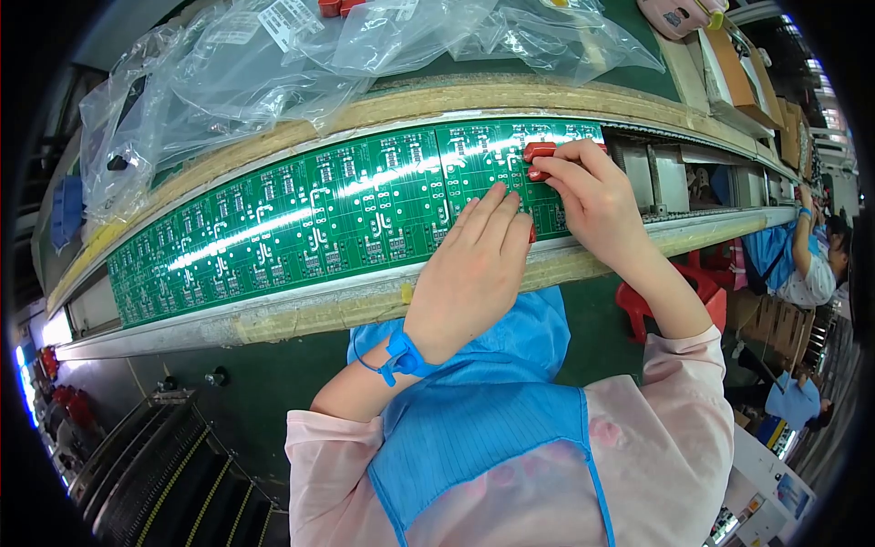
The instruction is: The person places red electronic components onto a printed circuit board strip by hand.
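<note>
A long run of green circuit boards (346, 196) lies across the rails in front of me. Over its right part, my right hand (597, 205) pinches a small red block-shaped component (536, 173) between thumb and fingertips. Touching those fingertips is another red component (540, 149), on the board's far side. My left hand (478, 264) rests palm down with fingers stretched forward over the near half of the board. A bit of red (532, 234) shows at that hand's right edge; whether the hand holds it or covers it I cannot tell. A blue wrist strap (399, 357) circles my left wrist.
Clear plastic bags (365, 55) are heaped beyond the far rail. The near metal rail (301, 314) runs along my front edge. Cardboard boxes (743, 73) stand at the far right, a red stool (638, 305) below the line. Another person (811, 264) works further right.
</note>
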